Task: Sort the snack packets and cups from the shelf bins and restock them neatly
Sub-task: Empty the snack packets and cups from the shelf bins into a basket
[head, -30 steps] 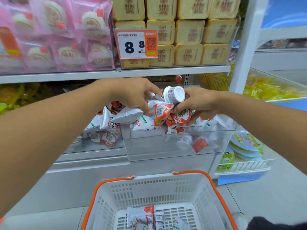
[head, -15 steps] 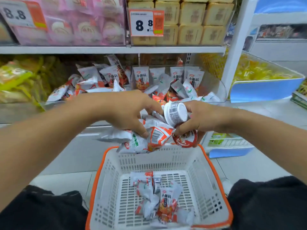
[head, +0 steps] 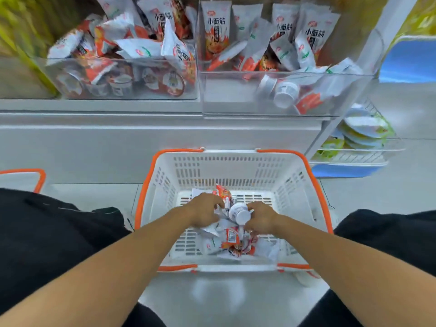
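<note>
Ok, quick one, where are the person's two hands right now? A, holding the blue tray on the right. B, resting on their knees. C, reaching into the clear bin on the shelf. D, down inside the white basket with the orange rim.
D: both the left hand and the right hand are low inside the white basket, among the snack packets, the right one holding a small white cup.

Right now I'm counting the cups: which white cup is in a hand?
The white cup over the basket, gripped by the right hand. The other white cups lie loose in the right clear bin.
</note>
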A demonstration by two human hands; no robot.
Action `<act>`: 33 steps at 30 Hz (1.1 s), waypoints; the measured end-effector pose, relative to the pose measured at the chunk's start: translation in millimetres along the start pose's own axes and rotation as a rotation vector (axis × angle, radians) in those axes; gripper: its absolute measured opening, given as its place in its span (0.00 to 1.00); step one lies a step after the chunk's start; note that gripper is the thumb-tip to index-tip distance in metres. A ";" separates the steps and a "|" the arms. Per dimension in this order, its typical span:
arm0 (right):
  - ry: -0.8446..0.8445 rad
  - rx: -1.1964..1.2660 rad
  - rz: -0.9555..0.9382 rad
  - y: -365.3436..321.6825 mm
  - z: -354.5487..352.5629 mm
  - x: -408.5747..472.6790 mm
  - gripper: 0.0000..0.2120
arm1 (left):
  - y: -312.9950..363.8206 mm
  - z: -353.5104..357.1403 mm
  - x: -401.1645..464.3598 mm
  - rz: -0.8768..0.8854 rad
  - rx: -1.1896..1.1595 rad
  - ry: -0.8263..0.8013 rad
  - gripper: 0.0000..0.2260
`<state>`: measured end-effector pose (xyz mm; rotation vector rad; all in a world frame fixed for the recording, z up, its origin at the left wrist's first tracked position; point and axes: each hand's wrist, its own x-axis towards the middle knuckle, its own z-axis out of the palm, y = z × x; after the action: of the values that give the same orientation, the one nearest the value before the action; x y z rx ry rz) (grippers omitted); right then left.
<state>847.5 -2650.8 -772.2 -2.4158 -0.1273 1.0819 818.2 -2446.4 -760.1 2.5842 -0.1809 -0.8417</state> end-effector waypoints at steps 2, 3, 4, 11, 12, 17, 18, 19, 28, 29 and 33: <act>-0.001 -0.006 0.009 -4.1 -14.0 -0.4 0.17 | -3.5 -8.7 3.6 -0.033 -0.025 0.022 0.18; -0.005 -0.030 -0.010 -9.6 -26.0 -2.7 0.17 | -1.6 -21.5 3.3 -0.044 -0.005 -0.003 0.19; -0.006 -0.037 -0.033 -19.3 -40.2 -8.8 0.14 | 3.5 -38.7 0.8 -0.042 0.038 -0.058 0.18; 0.107 -0.648 -0.567 -138.3 -190.8 -144.5 0.11 | 85.5 -223.5 -76.0 0.124 -0.279 -0.230 0.14; 0.252 -0.645 -0.627 -146.9 -216.9 -158.5 0.09 | 97.9 -248.7 -86.8 0.180 -0.317 -0.152 0.16; 0.617 -0.586 -0.370 -158.2 -328.4 -115.5 0.22 | 146.5 -327.3 -51.0 0.241 0.055 0.428 0.15; 0.524 -0.517 -0.193 -160.2 -339.9 -101.9 0.29 | 148.2 -333.8 -30.1 0.189 0.237 0.478 0.18; 0.402 -0.443 -0.036 -161.3 -346.3 -90.2 0.36 | 146.3 -338.6 -8.5 0.126 0.363 0.492 0.23; 0.130 -0.167 0.072 -165.2 -345.8 -13.7 0.64 | 113.7 -357.1 110.8 0.017 0.249 0.364 0.56; 0.141 -0.158 0.077 -164.7 -347.5 -9.2 0.58 | 115.4 -355.0 116.5 0.015 0.257 0.366 0.54; 0.209 -0.168 0.091 -160.0 -355.7 3.7 0.48 | 123.1 -352.6 124.5 0.033 0.404 0.293 0.40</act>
<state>1124.8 -2649.3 -497.9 -2.6927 -0.0400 0.8796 1126.8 -2466.5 -516.5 3.0327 -0.3351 -0.4376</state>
